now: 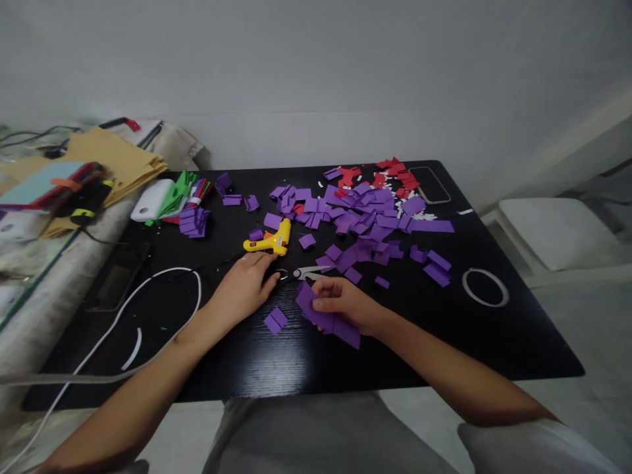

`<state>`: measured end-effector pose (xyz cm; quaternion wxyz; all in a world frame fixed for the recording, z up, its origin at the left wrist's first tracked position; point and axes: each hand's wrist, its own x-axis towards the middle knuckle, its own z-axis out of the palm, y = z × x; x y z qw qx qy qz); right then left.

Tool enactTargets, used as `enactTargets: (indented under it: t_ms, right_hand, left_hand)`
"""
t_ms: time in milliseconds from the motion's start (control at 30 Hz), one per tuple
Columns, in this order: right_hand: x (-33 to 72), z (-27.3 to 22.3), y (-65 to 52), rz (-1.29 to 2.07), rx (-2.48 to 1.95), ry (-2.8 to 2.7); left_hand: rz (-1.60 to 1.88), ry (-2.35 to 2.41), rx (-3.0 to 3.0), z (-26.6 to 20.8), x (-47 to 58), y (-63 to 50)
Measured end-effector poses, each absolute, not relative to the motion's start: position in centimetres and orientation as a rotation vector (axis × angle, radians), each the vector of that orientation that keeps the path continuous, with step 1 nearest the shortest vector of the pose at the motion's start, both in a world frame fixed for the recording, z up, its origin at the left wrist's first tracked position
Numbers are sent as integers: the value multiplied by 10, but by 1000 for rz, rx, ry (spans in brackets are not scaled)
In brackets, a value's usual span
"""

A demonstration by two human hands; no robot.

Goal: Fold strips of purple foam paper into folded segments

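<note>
My right hand [345, 304] is closed on some purple paper pieces [340, 327], its thumb pressed on top, above the front middle of the table. My left hand [249, 280] rests low over the table with fingers stretched and the thumb apart, holding nothing I can see. Its fingertips are beside the dark handles of the scissors [312, 271], whose blades point right. Just behind that hand lies a yellow glue gun [274, 241]. A single creased purple paper square [275, 320] lies between the two hands.
A heap of purple paper pieces [368, 214] covers the back right, with red paper pieces [397, 172] behind. A white ring [485, 288] lies at right. White cable [195, 296] loops at left, near stacked purple papers [194, 222]. A white stool [540, 230] stands beyond the black table [395, 359].
</note>
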<state>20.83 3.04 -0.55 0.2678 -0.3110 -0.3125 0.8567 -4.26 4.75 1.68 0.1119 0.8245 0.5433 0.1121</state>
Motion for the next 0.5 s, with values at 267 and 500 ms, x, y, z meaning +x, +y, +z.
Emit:
enactTargets:
  t_ms: [267,500]
  right_hand:
    - [205,-3,36,2106,-941,-687]
    - [211,0,45,1910,-1024,-671]
  left_hand:
    - [109,1482,2549,23,-47,41]
    - [42,1394,2471,27,-66,51]
